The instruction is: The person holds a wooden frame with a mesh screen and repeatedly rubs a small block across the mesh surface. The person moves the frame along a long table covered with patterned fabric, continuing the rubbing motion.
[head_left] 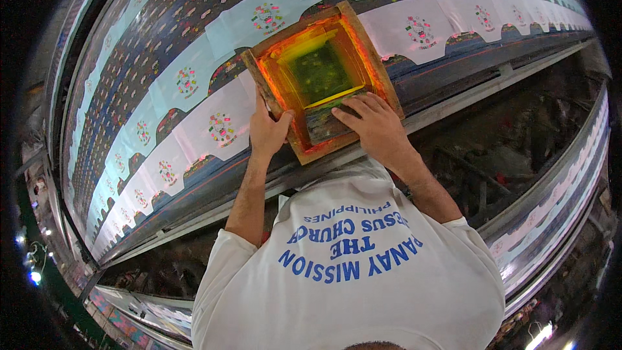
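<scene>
A wooden-framed printing screen (pixel 380 67) lies tilted over the long table, its mesh orange and yellow around a dark green square. My left hand (pixel 267 131) is closed on the frame's left side, thumb on the near part and fingers along the outer edge. Across the near end of the mesh rests a squeegee (pixel 322 121) with a dark, see-through look. My right hand (pixel 376 124) grips its right part, fingers bent over the top. Beside the frame lie a pale pink fabric piece (pixel 223 131) and a white fabric piece (pixel 414 16), each with a small colourful round print.
Rows of printed pale blue fabric pieces (pixel 265 16) cover the dark, patterned table (pixel 194 10), which curves away both ways. A metal rail (pixel 492 84) runs along its near edge. Behind me stands another table (pixel 551 220) with printed pieces.
</scene>
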`<state>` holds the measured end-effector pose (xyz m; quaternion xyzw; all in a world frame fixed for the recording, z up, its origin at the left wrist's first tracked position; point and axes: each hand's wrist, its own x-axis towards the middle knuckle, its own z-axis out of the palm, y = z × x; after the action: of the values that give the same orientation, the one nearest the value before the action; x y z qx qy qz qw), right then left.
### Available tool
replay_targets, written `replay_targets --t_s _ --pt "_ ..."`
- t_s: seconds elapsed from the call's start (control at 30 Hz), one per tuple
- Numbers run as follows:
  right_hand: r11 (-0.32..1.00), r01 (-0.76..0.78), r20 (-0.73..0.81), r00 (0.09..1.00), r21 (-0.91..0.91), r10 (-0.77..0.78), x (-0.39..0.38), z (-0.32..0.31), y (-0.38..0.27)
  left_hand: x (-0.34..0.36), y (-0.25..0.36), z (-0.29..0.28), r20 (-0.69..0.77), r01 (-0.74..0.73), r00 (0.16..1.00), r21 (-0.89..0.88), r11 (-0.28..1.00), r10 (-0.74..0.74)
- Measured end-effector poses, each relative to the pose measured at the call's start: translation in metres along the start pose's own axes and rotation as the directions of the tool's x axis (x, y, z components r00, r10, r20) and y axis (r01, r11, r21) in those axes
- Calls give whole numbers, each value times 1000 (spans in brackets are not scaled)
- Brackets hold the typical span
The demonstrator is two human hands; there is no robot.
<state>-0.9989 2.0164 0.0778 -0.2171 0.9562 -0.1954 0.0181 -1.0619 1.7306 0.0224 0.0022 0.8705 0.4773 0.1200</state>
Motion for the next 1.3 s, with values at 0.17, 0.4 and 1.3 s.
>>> replay_targets --t_s 0.17,0.4,1.3 --pt "998 -32 94 995 57 26 7 -8 4 1 -4 3 -5 -103 995 37 994 103" --pt "997 66 75 995 52 -69 -1 -22 9 0 -3 7 -12 1 1000 10 1000 0" --pt "999 -29 184 983 40 21 88 -20 26 -2 -14 6 0 18 1000 65 998 -19"
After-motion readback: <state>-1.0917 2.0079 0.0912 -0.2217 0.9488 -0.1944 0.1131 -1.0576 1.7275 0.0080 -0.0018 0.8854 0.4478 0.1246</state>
